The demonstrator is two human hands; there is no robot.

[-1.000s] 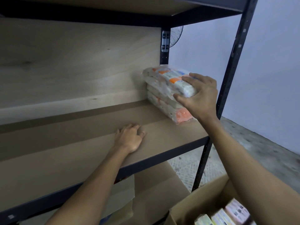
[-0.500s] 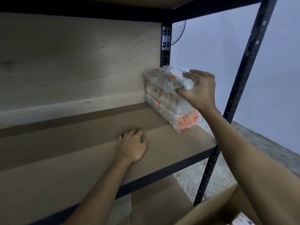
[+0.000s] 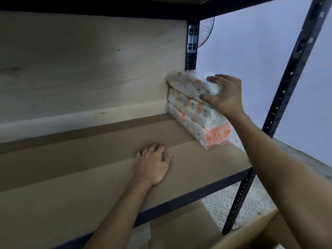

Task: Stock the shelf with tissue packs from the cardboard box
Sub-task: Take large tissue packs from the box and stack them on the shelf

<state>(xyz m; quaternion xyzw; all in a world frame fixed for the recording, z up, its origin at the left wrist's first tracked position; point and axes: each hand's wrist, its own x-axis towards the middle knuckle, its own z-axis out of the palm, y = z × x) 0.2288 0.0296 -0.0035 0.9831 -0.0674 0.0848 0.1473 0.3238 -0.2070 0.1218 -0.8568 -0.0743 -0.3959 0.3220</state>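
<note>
Three plastic-wrapped white-orange tissue packs (image 3: 194, 114) stacked at shelf (image 3: 89, 177) back right corner; top pack (image 3: 190, 83) tilted.

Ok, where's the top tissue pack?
Head view, right of centre: the top tissue pack lies on the stack in the shelf back right corner, gripped by the right hand.

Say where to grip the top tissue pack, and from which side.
Its near end, from the open front of the shelf: the top tissue pack lies flat on two others, far end at the back panel. The right hand grips there.
</note>
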